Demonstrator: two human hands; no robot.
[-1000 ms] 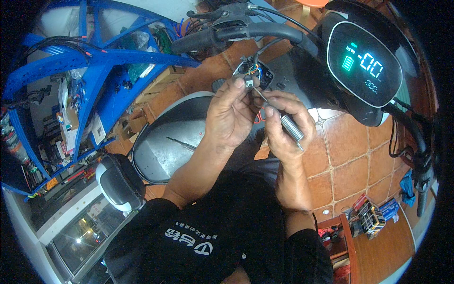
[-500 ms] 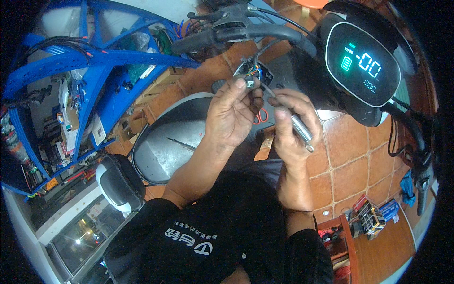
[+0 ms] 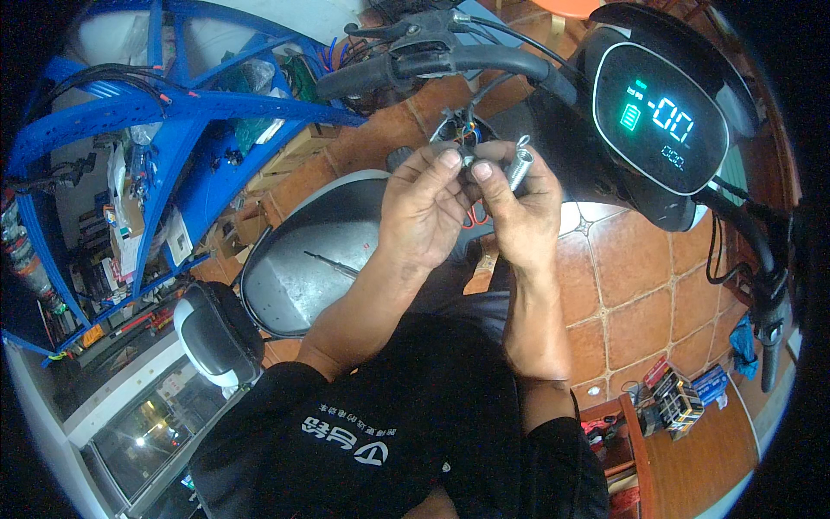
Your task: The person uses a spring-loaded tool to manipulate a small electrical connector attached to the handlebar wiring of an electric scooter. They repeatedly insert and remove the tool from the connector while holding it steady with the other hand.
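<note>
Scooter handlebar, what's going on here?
A person is working on a small wired switch unit just below the scooter's left handlebar. The left hand pinches it at the fingertips. The right hand pinches it too and holds a metal-handled tool. The dash display is lit. A second tool lies on the seat.

The small part pinched between the left hand (image 3: 424,212) and right hand (image 3: 517,208) was largely covered by the fingertips; its kind could not be determined. The wired switch housing (image 3: 462,131) behind was partly hidden. The silver tool (image 3: 519,169) was mostly concealed in the right palm.
</note>
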